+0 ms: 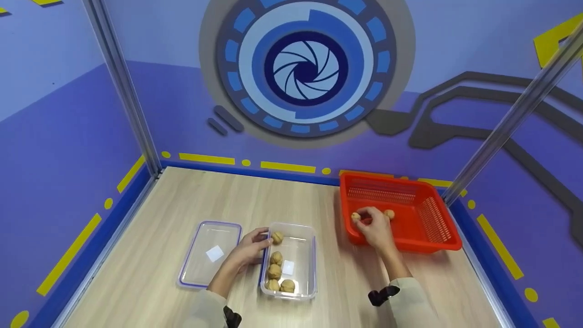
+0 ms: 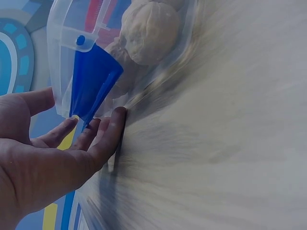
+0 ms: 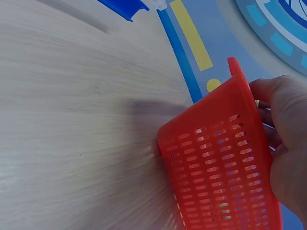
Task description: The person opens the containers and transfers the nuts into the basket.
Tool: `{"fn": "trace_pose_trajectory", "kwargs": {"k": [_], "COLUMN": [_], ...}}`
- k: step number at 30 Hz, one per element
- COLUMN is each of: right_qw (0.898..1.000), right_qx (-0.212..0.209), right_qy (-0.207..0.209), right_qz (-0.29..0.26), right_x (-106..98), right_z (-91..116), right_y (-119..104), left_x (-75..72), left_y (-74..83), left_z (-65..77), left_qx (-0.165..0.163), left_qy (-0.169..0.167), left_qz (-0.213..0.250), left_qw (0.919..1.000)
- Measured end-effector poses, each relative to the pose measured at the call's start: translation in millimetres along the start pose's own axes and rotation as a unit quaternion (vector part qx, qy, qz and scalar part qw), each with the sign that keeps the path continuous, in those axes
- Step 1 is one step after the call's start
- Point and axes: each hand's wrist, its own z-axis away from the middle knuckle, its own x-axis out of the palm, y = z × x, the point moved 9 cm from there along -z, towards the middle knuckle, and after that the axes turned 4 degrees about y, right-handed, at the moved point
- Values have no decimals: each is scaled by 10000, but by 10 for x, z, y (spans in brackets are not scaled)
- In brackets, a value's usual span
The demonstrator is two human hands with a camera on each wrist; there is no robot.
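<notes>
A clear plastic food container point(image 1: 300, 248) with blue side latches holds several walnuts point(image 1: 274, 272) along its left and near sides. At its left long wall, my left hand point(image 1: 249, 249) holds the edge, thumb over the rim and fingers outside. The left wrist view shows those fingers by the blue latch point(image 2: 93, 79). My right hand point(image 1: 377, 230) pinches a walnut point(image 1: 355, 217) over the left part of the red basket point(image 1: 428, 246). Another walnut point(image 1: 389, 214) lies in the basket beyond that hand. In the right wrist view the perforated basket wall hides most of the fingertips.
A clear lid point(image 1: 202, 273) with a purple-blue seal and a white label lies left of the container. The wooden table point(image 1: 182, 191) meets printed blue walls at the back and sides. Metal posts point(image 1: 127, 86) stand at the corners.
</notes>
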Motion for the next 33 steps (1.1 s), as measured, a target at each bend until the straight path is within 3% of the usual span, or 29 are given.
{"fn": "trace_pose_trajectory", "kwargs": {"k": [10, 24, 33], "right_qw": [9998, 9997, 9967], "right_qx": [-55, -163, -745], "right_qy": [-90, -178, 74], "right_qz": [139, 23, 306], "right_x": [25, 17, -2], "right_z": [-4, 2, 17], "right_y": [-7, -39, -233], "left_x": [-34, -10, -20], "left_y": [-27, 12, 8], "left_z": [-16, -7, -9], "left_qx": [-45, 219, 139], "left_qy": [25, -61, -16], "left_qz": [-47, -42, -39], "left_qw": [10000, 9997, 9999]}}
